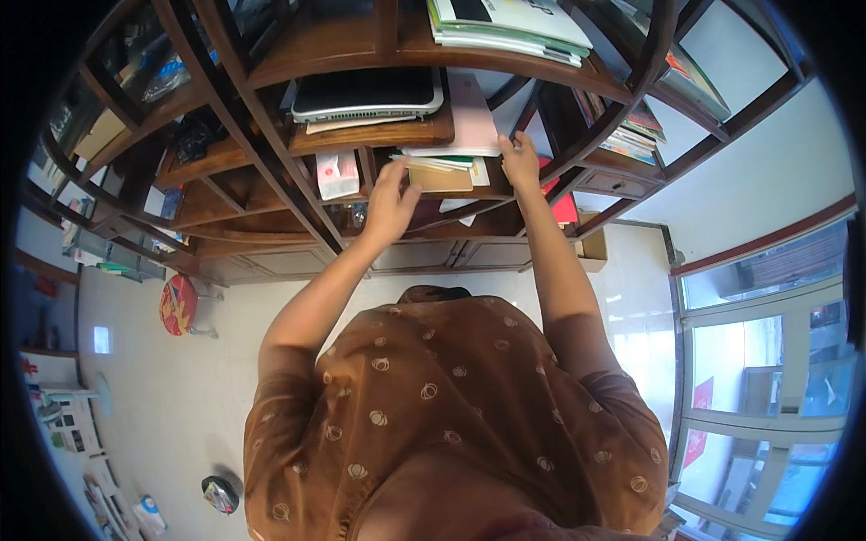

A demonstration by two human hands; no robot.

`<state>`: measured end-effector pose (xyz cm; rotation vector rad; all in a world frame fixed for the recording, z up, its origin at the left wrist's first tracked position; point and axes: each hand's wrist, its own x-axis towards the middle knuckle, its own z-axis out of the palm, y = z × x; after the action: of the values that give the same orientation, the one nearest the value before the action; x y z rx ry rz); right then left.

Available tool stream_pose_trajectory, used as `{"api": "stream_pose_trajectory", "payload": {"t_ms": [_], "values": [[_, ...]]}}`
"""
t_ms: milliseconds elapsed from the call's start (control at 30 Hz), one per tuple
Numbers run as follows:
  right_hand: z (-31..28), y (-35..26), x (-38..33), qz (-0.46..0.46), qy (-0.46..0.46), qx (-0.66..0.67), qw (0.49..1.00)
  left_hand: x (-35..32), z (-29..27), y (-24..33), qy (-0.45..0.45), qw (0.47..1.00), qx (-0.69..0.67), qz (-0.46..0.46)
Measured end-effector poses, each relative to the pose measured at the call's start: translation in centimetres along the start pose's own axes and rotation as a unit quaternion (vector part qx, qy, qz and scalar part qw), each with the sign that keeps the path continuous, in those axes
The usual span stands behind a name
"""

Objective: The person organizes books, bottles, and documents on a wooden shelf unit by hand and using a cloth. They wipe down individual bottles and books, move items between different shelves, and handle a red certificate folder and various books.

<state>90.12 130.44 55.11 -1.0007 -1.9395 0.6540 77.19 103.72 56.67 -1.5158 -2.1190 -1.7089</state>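
A pale pink booklet [473, 117] lies over a small stack of papers in an open shelf compartment. A tan envelope-like sheet [440, 179] and thin white and green edges show beneath it. My right hand [520, 165] is at the booklet's right near corner, thumb and fingers closed on its edge; the far fingertips are partly hidden. At the left end of the stack is my left hand [391, 207], its fingers and thumb apart. Its fingertips reach the papers' edge, and nothing is gripped in it.
Above my left hand, a black-and-silver laptop-like device [368, 94] rests on a shelf. A white-and-pink box [337, 174] stands left of the papers. More magazines [510, 27] lie above. Dark wooden uprights [257, 117] frame the compartments. A red patterned stool [179, 305] is on the floor.
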Motion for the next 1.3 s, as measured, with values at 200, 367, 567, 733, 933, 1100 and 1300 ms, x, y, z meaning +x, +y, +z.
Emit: {"api": "stream_pose_trajectory", "payload": {"t_ms": [200, 367, 567, 733, 933, 1100, 1300], "values": [[4.0, 0.2, 1.5, 0.294, -0.148, 0.261, 0.908, 6.4, 3.6, -5.8, -0.016, 0.861, -0.313, -0.402], [4.0, 0.1, -1.0, 0.314, -0.157, 0.332, 0.875, 5.6, 3.7, -8.3, 0.047, 0.860, -0.303, -0.408], [3.2, -0.3, 0.1, 0.371, -0.094, 0.406, 0.830, 6.2, 4.4, -6.9, 0.028, 0.836, -0.363, -0.411], [4.1, 1.9, 1.5, 0.344, -0.054, 0.384, 0.855, 7.5, 5.8, -6.1, 0.036, 0.838, -0.326, -0.437], [-0.2, 2.5, -5.6, 0.301, -0.231, 0.491, 0.784, 0.4, 0.6, -3.7, -0.051, 0.806, -0.397, -0.436], [-1.3, -1.0, -5.6, 0.315, -0.282, 0.415, 0.805, 1.0, 1.3, -3.5, -0.007, 0.843, -0.379, -0.380], [0.4, 0.0, -7.8, 0.255, -0.252, 0.334, 0.872, 0.6, 3.4, -4.8, -0.002, 0.891, -0.294, -0.345]]}}
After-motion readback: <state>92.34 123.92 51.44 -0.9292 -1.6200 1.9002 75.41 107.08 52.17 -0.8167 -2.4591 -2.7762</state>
